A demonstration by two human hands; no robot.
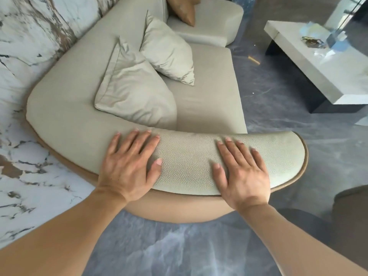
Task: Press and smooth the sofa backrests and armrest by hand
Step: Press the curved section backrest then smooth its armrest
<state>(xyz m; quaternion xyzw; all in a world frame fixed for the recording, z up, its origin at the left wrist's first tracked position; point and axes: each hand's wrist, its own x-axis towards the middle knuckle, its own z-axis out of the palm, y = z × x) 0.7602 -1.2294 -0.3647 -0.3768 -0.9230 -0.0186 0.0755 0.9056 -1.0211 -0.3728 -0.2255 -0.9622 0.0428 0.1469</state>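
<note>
Here left hand (129, 166), right hand (242, 170) flat, fingers spread, on armrest (189, 166); table clutter perhaps unlabelled.

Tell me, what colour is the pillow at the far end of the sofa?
Tan brown pillow, seen in the head view.
</note>
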